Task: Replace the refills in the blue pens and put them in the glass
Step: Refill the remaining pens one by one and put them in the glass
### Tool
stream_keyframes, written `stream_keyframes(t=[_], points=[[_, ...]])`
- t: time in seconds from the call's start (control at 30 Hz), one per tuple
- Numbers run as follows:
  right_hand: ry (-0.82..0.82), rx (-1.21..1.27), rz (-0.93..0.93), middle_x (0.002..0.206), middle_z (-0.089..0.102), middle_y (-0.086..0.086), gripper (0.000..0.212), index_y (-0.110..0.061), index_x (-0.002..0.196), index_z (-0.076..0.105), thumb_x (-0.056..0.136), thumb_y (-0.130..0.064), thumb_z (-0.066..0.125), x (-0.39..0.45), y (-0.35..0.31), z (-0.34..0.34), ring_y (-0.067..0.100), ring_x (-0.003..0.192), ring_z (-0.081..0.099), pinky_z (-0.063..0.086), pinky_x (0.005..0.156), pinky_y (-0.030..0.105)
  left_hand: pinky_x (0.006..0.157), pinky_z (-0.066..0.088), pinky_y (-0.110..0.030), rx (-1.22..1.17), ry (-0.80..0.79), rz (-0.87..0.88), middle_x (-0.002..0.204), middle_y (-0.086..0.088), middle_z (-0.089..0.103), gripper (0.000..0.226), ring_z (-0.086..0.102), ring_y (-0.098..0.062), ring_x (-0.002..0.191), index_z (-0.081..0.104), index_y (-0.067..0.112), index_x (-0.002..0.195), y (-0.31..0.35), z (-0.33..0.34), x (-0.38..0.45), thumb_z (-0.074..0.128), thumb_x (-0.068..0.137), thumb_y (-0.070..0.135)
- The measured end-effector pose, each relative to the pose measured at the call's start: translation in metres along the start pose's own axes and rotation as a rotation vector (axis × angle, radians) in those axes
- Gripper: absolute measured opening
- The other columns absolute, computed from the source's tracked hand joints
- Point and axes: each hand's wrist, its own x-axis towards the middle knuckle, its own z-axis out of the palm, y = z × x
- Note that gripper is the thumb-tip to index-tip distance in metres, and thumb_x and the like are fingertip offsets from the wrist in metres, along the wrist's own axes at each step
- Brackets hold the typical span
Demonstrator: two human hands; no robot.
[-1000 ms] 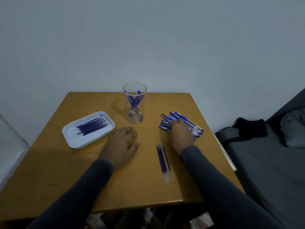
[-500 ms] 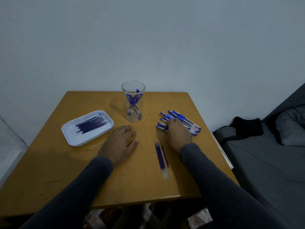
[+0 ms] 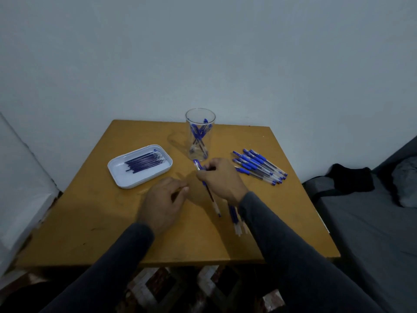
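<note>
Right hand above the middle of the counter, fingers curled round one blue pen; pen held slanting, capped end up near the foot of the glass, other end down toward the near edge, lifted off the wood as far as can be told. Left hand just to the left, palm down, low over the counter, fingers loosely bent with thumb and forefinger close together, gripping nothing visible.

Glass upright near the middle of the far edge, several blue pens inside, leaning crossed. Heap of blue pens flat on the counter toward the right edge, side by side, just right of the right hand and not touching it. White tray toward the far left corner, a row of dark refills lying in it. A few loose refills on the counter below the right wrist, partly hidden by the sleeve, pointing toward the near edge.

Dark sleeves on both arms. Grey bed or couch to the right of the counter, with a black cloth on it. Plain pale wall behind. Patterned floor under the near edge.
</note>
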Motion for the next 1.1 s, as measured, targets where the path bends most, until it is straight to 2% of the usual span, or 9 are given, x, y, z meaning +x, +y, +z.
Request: stream_keyframes(t=[0.07, 0.13, 0.23, 0.33, 0.47, 0.57, 0.7, 0.87, 1.1], points=[[-0.052, 0.204, 0.095, 0.07, 0.059, 0.008, 0.011, -0.008, 0.088, 0.061, 0.088, -0.018, 0.065, -0.005, -0.003, 0.012, 0.013, 0.052, 0.052, 0.04, 0.043, 0.029, 0.078, 0.055, -0.032, -0.086, 0.045, -0.031, 0.094, 0.012, 0.067, 0.033, 0.061, -0.002, 0.088, 0.072, 0.025, 0.107, 0.004, -0.006, -0.007, 0.045, 0.103, 0.043], [-0.114, 0.382, 0.141, 0.072, 0.063, 0.01, 0.008, -0.009, 0.095, 0.057, 0.09, -0.013, 0.061, -0.011, -0.004, 0.023, 0.016, 0.049, 0.054, 0.035, 0.037, 0.026, 0.069, 0.056, -0.034, -0.2, 0.048, -0.04, 0.084, 0.01, 0.069, 0.036, 0.065, -0.006, 0.079, 0.072, 0.024, 0.102, 0.008, -0.01, -0.013, 0.043, 0.105, 0.045], [-0.149, 0.49, 0.163, 0.079, 0.066, 0.013, 0.017, -0.006, 0.107, 0.056, 0.093, -0.01, 0.064, -0.018, 0.002, 0.033, 0.018, 0.053, 0.059, 0.04, 0.036, 0.027, 0.059, 0.059, -0.031, -0.434, -0.008, -0.159, 0.079, 0.006, 0.072, 0.023, 0.069, -0.013, 0.066, 0.072, 0.024, 0.109, 0.015, -0.016, -0.019, 0.052, 0.103, 0.035], [-0.173, 0.558, 0.188, 0.081, 0.07, 0.012, 0.018, -0.005, 0.113, 0.06, 0.097, -0.011, 0.065, -0.021, 0.012, 0.038, 0.019, 0.059, 0.062, 0.044, 0.04, 0.028, 0.055, 0.055, -0.023, -0.462, -0.069, -0.236, 0.08, 0.011, 0.072, 0.016, 0.067, -0.012, 0.064, 0.071, 0.031, 0.112, 0.016, -0.016, -0.021, 0.062, 0.099, 0.028], [-0.127, 0.665, 0.18, 0.082, 0.072, 0.008, 0.021, -0.009, 0.119, 0.063, 0.099, -0.011, 0.065, -0.028, 0.022, 0.038, 0.014, 0.063, 0.063, 0.048, 0.045, 0.024, 0.055, 0.055, -0.023, -0.453, -0.076, -0.299, 0.083, 0.009, 0.073, 0.017, 0.067, -0.012, 0.064, 0.073, 0.029, 0.111, 0.01, -0.011, -0.023, 0.066, 0.096, 0.029], [-0.114, 0.741, 0.18, 0.081, 0.073, 0.009, 0.02, -0.001, 0.116, 0.065, 0.098, -0.009, 0.065, -0.032, 0.026, 0.038, 0.013, 0.062, 0.063, 0.048, 0.045, 0.022, 0.058, 0.056, -0.025, -0.462, -0.08, -0.322, 0.084, 0.011, 0.075, 0.018, 0.067, -0.013, 0.065, 0.073, 0.03, 0.112, 0.011, -0.009, -0.024, 0.067, 0.095, 0.031], [-0.099, 0.758, 0.155, 0.086, 0.07, 0.017, 0.019, 0.002, 0.11, 0.067, 0.099, -0.013, 0.064, -0.033, 0.03, 0.039, 0.015, 0.062, 0.064, 0.049, 0.046, 0.022, 0.058, 0.053, -0.021, -0.445, -0.1, -0.324, 0.084, 0.012, 0.074, 0.019, 0.066, -0.009, 0.064, 0.073, 0.031, 0.113, 0.012, -0.009, -0.024, 0.065, 0.096, 0.034], [-0.079, 0.774, 0.125, 0.092, 0.071, 0.021, 0.021, 0.001, 0.115, 0.065, 0.1, -0.014, 0.063, -0.034, 0.034, 0.04, 0.022, 0.066, 0.064, 0.05, 0.046, 0.024, 0.057, 0.051, -0.019, -0.446, -0.105, -0.275, 0.082, 0.013, 0.072, 0.012, 0.06, -0.003, 0.06, 0.073, 0.035, 0.103, 0.014, -0.009, -0.026, 0.063, 0.096, 0.037], [-0.094, 0.777, 0.087, 0.096, 0.076, 0.021, 0.019, 0.0, 0.114, 0.063, 0.101, -0.013, 0.06, -0.037, 0.038, 0.039, 0.019, 0.072, 0.069, 0.05, 0.048, 0.022, 0.065, 0.045, -0.02, -0.404, -0.146, -0.284, 0.077, 0.015, 0.069, 0.014, 0.062, 0.002, 0.068, 0.074, 0.032, 0.097, 0.009, -0.008, -0.025, 0.061, 0.097, 0.036]])
